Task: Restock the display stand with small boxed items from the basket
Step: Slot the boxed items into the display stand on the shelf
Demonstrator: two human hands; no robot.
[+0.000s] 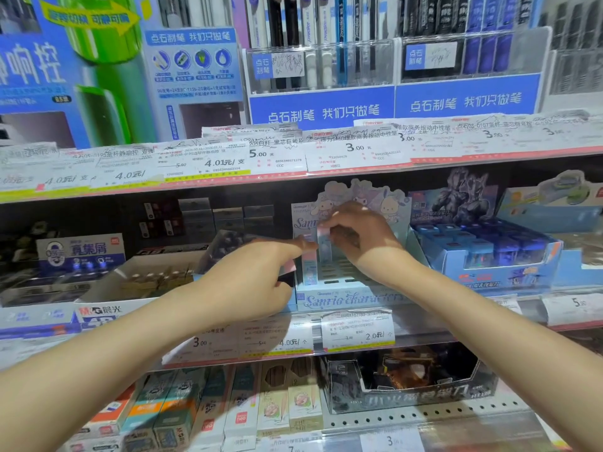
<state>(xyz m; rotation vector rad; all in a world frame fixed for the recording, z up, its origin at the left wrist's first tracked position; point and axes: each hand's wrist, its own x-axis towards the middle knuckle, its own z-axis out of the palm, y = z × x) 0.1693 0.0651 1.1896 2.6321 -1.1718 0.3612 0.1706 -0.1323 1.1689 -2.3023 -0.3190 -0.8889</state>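
At the middle shelf, the right hand (354, 238) has its fingers and thumb curled in a pinch on the top of a small pastel box (324, 247), which stands upright in the slotted tray of the display stand (350, 300). The grip at the top end appears chosen so that the box can be lowered straight into its slot without the fingers fouling the neighbouring dividers. Just left of that hand, the left hand (257, 282) is partly curled: its forefinger is stretched out with the tip touching the side of the same box, seemingly to keep it upright, while the remaining fingers are folded round what looks like another pink-edged box (289, 266); how firmly that one is held cannot be confirmed, as the palm hides most of it. Directly below the right hand, the rows of slots in the tray look largely unfilled, with one more boxed item (309, 272) standing at the front left corner, so restocking is judged to be at an early stage. Behind the right hand rises the stand's cartoon backing card (385, 203). To the right of that hand sits a blue carton (489, 256) of dark blue items; to the left of the left hand, an open white carton (140, 278). Below both forearms runs a strip of price labels (357, 334). No basket is in view.
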